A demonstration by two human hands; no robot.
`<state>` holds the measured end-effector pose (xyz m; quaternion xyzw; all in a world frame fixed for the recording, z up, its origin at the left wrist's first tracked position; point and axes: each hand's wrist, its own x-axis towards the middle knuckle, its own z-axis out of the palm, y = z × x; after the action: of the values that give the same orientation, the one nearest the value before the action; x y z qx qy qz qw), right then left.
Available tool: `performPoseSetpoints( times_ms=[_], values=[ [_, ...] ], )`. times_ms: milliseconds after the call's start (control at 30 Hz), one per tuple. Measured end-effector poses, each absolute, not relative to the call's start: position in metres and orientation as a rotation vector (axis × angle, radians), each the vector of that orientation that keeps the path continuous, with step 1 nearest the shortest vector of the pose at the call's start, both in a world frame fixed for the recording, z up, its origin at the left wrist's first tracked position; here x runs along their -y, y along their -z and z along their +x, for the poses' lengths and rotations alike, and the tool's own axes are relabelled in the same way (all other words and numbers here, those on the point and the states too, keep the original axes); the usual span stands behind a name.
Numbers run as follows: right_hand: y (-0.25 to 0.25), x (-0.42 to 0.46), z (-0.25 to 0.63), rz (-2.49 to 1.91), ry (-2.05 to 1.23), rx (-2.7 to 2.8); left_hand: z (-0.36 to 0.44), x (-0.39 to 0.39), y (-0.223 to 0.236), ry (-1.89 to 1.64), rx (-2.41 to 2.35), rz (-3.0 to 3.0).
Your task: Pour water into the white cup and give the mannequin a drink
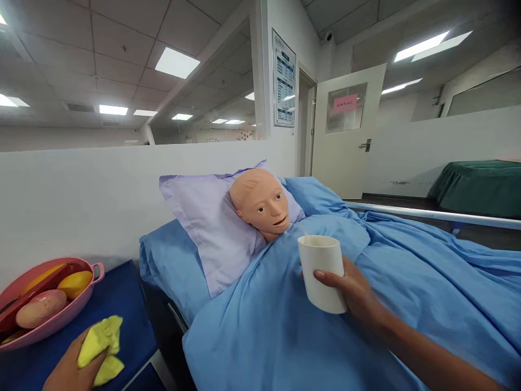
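My right hand (354,288) is wrapped round a white cup (323,277), held roughly upright above the blue quilt (252,336). Something pale and thin, perhaps a straw, shows at the cup's far rim; its kind is unclear. Beyond the cup, a patient manikin's head (260,203) rests on a lilac pillow (195,212), mouth slightly open. At the lower left, my left hand (73,364) grips a crumpled yellow cloth (103,345) over a dark blue bedside surface (126,293). The inside of the cup is barely visible.
A pink basket (61,323) of fruit-like items stands on the bedside surface at the left. A white bed rail (431,213) runs along the far side of the bed. Behind are a white wall (81,201), an open door (345,157) and a green-covered block (480,184).
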<state>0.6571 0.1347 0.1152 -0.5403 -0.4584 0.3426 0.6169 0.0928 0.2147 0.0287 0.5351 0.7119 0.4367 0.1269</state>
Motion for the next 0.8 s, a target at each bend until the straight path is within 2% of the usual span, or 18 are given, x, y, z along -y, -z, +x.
performPoseSetpoints(
  times_ms=[67,167,267,433,600,800],
  values=[
    [-0.115,-0.152,0.659,-1.195,-0.795,1.09,0.153,-0.204,-0.061,-1.297,-2.097,1.403],
    [-0.11,-0.172,0.661,-1.12,-0.805,1.13,0.248,-0.199,-0.099,-1.519,-1.774,1.221],
    [-0.1,-0.182,0.665,-1.045,-0.851,1.184,0.335,-0.201,-0.117,-1.628,-1.37,0.985],
    [-0.091,-0.184,0.678,-0.952,-0.969,1.203,0.45,-0.214,-0.134,-1.582,-0.979,0.745],
    [-0.101,-0.183,0.69,-0.935,-1.161,1.195,0.515,-0.243,-0.124,-1.409,-0.556,0.352],
    [-0.11,-0.185,0.699,-0.928,-1.232,1.191,0.521,-0.257,-0.082,-1.333,-0.4,0.371]
  ],
)
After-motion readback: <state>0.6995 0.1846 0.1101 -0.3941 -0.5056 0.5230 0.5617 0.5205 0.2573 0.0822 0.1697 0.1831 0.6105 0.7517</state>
